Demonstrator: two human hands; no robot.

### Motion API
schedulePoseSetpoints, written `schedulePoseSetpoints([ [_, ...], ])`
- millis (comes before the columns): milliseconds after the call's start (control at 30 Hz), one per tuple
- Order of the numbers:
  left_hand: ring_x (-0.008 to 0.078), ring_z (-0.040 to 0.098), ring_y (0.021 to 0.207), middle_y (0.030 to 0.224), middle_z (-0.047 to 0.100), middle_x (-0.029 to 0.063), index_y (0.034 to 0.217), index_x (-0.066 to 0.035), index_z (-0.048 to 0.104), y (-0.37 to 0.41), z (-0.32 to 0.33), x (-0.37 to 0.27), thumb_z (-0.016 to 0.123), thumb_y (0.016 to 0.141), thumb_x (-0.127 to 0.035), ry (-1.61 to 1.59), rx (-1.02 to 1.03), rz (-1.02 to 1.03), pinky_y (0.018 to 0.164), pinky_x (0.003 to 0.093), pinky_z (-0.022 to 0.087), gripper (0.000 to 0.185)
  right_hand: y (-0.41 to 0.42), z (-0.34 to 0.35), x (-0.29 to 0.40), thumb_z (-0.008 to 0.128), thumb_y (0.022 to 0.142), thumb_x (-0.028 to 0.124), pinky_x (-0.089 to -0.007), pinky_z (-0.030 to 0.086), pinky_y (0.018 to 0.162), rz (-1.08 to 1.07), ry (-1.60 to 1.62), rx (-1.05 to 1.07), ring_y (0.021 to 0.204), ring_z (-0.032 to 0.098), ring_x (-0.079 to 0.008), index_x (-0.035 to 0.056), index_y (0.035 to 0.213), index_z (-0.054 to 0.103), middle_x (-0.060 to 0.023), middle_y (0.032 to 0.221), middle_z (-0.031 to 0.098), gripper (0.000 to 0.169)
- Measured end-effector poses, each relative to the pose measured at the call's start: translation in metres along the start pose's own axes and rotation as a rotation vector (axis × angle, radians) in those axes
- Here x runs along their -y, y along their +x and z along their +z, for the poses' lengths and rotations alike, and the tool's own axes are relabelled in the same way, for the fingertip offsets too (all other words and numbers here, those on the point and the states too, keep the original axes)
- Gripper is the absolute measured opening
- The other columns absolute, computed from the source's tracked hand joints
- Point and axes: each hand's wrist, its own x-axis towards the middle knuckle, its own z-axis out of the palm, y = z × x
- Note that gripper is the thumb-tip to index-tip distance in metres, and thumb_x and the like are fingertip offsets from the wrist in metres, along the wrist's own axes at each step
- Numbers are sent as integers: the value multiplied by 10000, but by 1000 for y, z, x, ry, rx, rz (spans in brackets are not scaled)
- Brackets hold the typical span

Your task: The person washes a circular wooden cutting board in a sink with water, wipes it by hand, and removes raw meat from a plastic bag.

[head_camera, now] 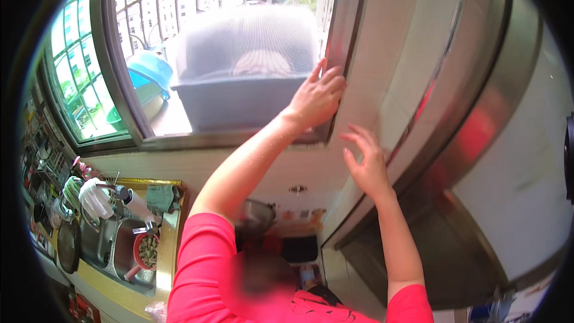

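Observation:
In the head view my left hand [317,94] rests at the right side of the window frame [350,22], its fingers spread against the edge of the insect screen [215,18]. Nothing shows in its grasp. Lower and to the right, my right hand [368,161] is raised in the air near the tiled wall [394,67], fingers apart and holding nothing. Behind the screen stands a large grey box-like object [242,103]; its exact kind cannot be told. Metal bars cross the window beyond it.
A stainless steel sink [123,237] at lower left holds a red strainer [137,251] with small greenish items. Cloths hang by the faucet [141,206]. Blue basins [150,72] sit outside the window. A large metal-edged door or panel [489,112] stands at right.

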Motion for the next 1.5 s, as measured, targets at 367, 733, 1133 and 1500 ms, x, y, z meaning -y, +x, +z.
schedulePoseSetpoints([
  [367, 212, 480, 1023, 861, 535, 39, 731, -38, 564, 42, 36, 38, 555, 607, -111, 148, -43, 187, 1005, 452, 321, 145, 104, 28, -67, 529, 784, -12, -252, 426, 719, -39, 430, -149, 768, 520, -156, 16, 913, 550, -58, 903, 555, 133],
  [733, 177, 460, 994, 814, 538, 4, 717, -84, 591, 7, 3, 77, 547, 632, -150, 308, -26, 250, 1016, 395, 318, 116, 158, 80, -55, 418, 835, 19, -190, 346, 604, 134, 770, -190, 642, 395, -66, 24, 1165, 363, 9, 740, 444, 335],
  [1133, 154, 483, 1122, 1026, 572, 12, 874, -80, 606, -119, -101, 148, 550, 762, -134, 564, 251, -64, 1043, 495, 238, 135, 204, 215, 37, 488, 753, 51, -391, 427, 860, -402, 570, 171, 1018, 501, -358, -15, 1260, 376, -235, 1081, 497, 523],
  [1500, 223, 546, 1015, 925, 581, 63, 788, -53, 583, -170, -137, 182, 499, 698, -23, 740, 123, -351, 1020, 534, 222, 126, 248, 204, -28, 651, 665, 123, -337, 331, 719, -470, -94, -205, 796, 488, -194, 140, 808, 636, -5, 783, 540, 144],
])
